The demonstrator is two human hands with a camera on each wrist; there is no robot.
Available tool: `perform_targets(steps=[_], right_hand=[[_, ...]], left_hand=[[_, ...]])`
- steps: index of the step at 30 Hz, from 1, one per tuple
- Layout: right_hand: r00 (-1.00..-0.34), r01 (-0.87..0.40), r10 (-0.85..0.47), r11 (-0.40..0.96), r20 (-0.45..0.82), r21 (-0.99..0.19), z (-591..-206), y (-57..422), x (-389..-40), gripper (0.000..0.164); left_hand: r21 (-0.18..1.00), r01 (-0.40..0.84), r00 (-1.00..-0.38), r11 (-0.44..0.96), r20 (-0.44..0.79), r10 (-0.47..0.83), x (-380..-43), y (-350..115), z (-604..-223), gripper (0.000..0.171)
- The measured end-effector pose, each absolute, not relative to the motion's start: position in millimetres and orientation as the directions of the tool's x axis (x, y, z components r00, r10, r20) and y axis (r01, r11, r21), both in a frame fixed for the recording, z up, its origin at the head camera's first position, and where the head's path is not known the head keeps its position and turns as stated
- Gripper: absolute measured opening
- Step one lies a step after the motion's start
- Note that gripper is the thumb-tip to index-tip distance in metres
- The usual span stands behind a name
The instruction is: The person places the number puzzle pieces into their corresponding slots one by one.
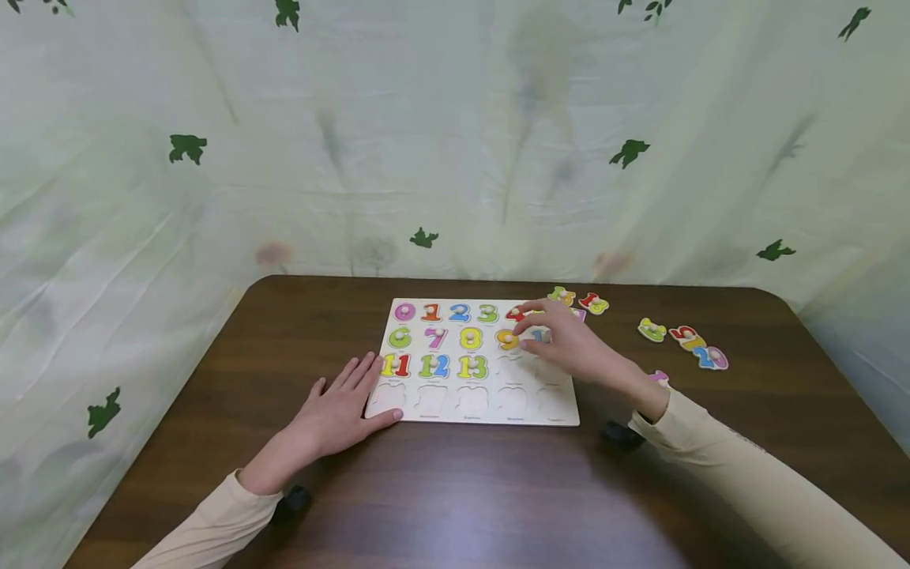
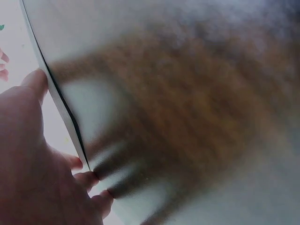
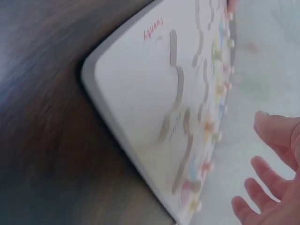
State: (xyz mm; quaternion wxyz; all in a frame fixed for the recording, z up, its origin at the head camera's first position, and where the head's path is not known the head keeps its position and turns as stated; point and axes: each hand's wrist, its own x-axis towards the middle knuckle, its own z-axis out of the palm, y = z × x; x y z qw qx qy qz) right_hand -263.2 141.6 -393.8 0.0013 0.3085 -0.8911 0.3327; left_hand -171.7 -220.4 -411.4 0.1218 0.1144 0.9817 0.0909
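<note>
White board (image 1: 490, 420) lies against the left fingers (image 1: 362, 383), straight and gripping nothing, and below the right fingers (image 1: 536, 306), parted and apparently empty, whose low sweep could unseat the 9 (image 1: 507, 340) beside them, with loose numbers (image 1: 686, 338) farther right.

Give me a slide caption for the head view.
Left hand at the lower-left corner of the number board, right hand over its right side, loose pieces lying nearby.

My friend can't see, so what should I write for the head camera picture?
A person's right hand hovers over a puzzle board of colourful numbers, and the left hand touches the board's left side. Loose number pieces lie to the right on a brown table.
</note>
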Motion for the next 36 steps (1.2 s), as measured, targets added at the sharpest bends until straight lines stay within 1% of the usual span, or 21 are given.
perform_targets(steps=[4,18,23,28,36], right_hand=[[-0.831,-0.515,-0.525,0.603,0.183,-0.609,-388.3,152.5,-261.0,0.014],[-0.870,-0.464,-0.464,0.660,0.164,-0.591,-382.1,201.7,-258.6,0.017],[-0.879,-0.457,-0.443,0.674,0.178,-0.580,-380.9,222.9,-259.3,0.018],[-0.881,-0.458,-0.433,0.689,0.188,-0.562,-379.9,241.5,-255.4,0.017],[-0.907,-0.401,-0.405,0.744,0.116,-0.534,-377.2,266.6,-243.3,0.014]], left_hand=[[0.216,0.192,-0.946,0.957,-0.218,0.239,-170.2,-221.5,-411.1,0.101],[0.217,0.195,-0.946,0.956,-0.217,0.242,-167.5,-224.2,-411.1,0.102],[0.211,0.201,-0.944,0.957,-0.219,0.246,-169.7,-223.0,-409.6,0.101],[0.213,0.199,-0.944,0.957,-0.221,0.245,-170.9,-221.6,-408.8,0.101],[0.205,0.199,-0.944,0.958,-0.224,0.244,-171.2,-220.9,-412.1,0.103]])
